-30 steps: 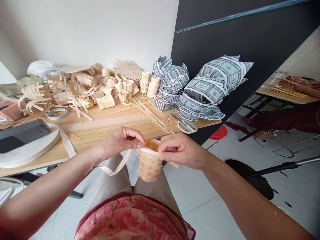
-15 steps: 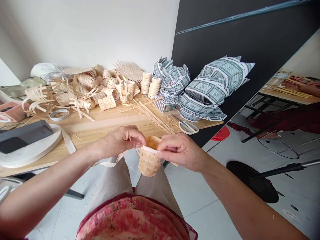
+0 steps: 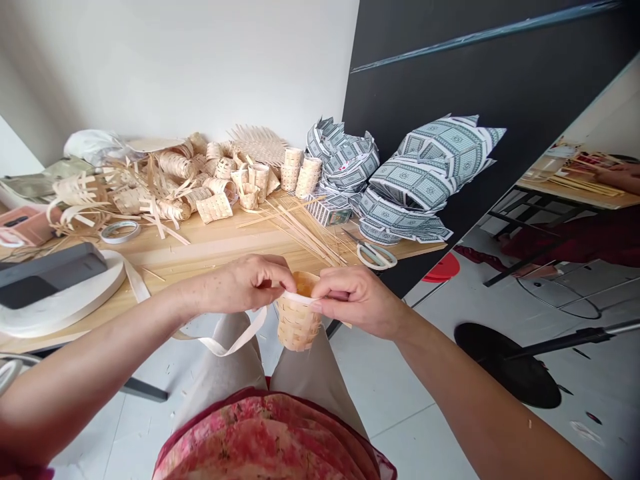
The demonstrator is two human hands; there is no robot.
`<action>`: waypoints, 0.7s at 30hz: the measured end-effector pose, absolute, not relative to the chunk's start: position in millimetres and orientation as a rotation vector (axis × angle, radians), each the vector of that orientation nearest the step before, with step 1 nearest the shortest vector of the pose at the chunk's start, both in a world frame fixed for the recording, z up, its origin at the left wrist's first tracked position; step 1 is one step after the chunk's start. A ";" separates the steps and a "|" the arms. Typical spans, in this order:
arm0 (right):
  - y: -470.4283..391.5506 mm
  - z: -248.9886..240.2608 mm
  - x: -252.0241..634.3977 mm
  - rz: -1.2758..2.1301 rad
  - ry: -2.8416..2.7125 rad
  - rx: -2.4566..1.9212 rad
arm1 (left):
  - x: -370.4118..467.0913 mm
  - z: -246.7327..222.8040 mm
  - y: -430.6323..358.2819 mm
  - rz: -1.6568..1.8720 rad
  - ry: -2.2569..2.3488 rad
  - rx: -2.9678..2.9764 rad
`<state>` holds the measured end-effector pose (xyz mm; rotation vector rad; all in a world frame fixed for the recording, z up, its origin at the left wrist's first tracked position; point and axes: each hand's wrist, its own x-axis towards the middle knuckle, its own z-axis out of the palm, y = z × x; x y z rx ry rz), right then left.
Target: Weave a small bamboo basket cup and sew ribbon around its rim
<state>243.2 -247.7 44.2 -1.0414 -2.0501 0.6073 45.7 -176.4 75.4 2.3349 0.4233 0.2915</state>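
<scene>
A small woven basket (image 3: 299, 325) of pale wooden strips hangs upright between my hands, over my lap. Along its near rim runs a white fabric tape (image 3: 231, 345), whose tail loops down on the left and leads back to the table. My left hand (image 3: 260, 283) is closed, thumb and fingers pinching the tape at the rim's left side. At the rim's right side my right hand (image 3: 353, 299) grips the basket, thumb outside and fingers curled at the opening. The tips of the left fingers are partly hidden.
The wooden table (image 3: 200, 257) bears a heap of woven baskets (image 3: 215, 207), thin wooden strips (image 3: 310, 233), scissors (image 3: 376, 255) and a tape ring (image 3: 120, 231). Patterned folded-paper pieces (image 3: 410, 183) stack at the right. A dark device (image 3: 55, 270) rests on a white roll (image 3: 113, 273). Another person's hand shows far right.
My left hand has shifted slightly right along the rim, closer to my right hand. The tape's loose loop now hangs lower and wider. The basket stays in nearly the same place.
</scene>
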 end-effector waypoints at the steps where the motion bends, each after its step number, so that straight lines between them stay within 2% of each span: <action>1: -246.6 43.8 243.2 0.619 -2.036 -1.041 | 45.8 76.3 -176.8 0.281 0.445 2.270; 8: -233.2 42.0 239.9 0.599 -1.958 -1.021 | 42.4 75.4 -174.4 0.210 0.562 1.970; 16: -192.9 40.6 229.0 0.373 -1.977 -0.991 | 38.6 74.6 -138.8 0.499 0.477 2.172; 21: -162.2 30.5 219.8 0.273 -2.029 -0.990 | 33.5 54.2 -111.1 0.658 0.537 2.207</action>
